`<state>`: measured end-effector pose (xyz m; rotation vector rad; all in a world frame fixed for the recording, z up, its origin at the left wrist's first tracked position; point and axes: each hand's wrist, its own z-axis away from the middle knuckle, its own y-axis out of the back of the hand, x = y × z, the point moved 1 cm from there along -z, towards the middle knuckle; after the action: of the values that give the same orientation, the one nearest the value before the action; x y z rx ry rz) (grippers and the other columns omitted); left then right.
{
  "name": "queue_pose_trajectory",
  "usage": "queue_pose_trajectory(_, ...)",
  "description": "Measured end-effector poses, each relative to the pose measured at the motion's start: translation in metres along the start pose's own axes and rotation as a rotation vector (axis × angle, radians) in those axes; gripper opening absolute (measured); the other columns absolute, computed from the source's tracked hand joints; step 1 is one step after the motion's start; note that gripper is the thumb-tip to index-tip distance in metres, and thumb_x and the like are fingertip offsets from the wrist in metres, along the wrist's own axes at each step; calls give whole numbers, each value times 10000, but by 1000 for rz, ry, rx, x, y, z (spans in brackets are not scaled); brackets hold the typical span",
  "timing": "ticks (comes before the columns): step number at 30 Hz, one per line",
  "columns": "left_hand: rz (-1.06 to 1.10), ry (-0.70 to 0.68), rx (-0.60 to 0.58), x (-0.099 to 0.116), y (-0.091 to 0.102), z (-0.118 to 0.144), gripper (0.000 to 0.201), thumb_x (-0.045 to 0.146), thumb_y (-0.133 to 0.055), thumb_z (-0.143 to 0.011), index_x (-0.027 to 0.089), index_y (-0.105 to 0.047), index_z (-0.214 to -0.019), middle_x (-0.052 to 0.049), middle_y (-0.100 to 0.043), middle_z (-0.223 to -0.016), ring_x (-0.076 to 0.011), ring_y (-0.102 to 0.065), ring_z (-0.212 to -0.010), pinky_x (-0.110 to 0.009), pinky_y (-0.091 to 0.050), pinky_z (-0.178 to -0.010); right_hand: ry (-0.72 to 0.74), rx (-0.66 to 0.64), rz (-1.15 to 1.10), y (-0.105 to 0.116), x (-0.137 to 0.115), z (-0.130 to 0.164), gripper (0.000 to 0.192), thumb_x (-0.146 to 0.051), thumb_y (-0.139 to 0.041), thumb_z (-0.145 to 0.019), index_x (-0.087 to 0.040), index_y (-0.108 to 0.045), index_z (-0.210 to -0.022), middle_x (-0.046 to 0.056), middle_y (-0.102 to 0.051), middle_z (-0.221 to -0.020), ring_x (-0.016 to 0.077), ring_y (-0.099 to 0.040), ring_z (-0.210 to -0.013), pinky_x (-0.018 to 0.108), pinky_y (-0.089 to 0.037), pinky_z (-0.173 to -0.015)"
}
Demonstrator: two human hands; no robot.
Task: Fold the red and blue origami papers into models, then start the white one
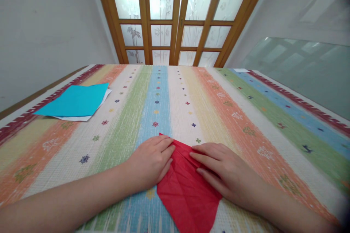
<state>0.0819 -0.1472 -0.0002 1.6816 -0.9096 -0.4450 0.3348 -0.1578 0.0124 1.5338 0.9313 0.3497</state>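
Observation:
A folded red paper [186, 189] lies on the striped tablecloth [246, 123] near the front edge, its point aimed away from me. My left hand [150, 160] rests flat on the paper's upper left edge, fingers pressing down. On the upper right part of the paper lies my right hand [221, 171], its fingers stretched toward the left hand. Both hands press the paper against the table; neither lifts it.
A stack of square sheets, turquoise on top [75, 101] with white beneath, sits at the table's far left. A wooden door with frosted glass panes [177, 18] stands behind the table. A glass panel [300, 69] leans at the right.

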Motion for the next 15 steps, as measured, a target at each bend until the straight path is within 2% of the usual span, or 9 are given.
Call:
queue_pose_trajectory(5,3,-11,-18,0,2,-1,282,203,-529,-930,101,-648,-1165,-167,-645,-1236,-284,-596,-1172,-478,-498,-1032,25,27,31,-1,1,0,352,-194,-504,-954,-249,-676,-1257,88,-703,-1236,259,-646,-1145,484,-531,-993)
queue_pose_trajectory(11,-6,-5,-51,0,3,-2,248,199,-522,-939,116,-647,-1137,-151,-638,-1227,-279,-591,-1161,-478,-485,-1039,49,14,60,-5,1,4,444,-110,-498,-915,-208,-622,-1330,96,-678,-1285,271,-631,-1181,490,-545,-985)
queue_pose_trajectory(15,-19,-29,-37,1,4,-3,230,188,-513,-939,115,-657,-1103,-155,-639,-1216,-281,-589,-1156,-482,-488,-1032,72,-4,78,-5,0,4,398,-124,-489,-937,-215,-654,-1288,88,-676,-1292,285,-612,-1219,504,-543,-990)
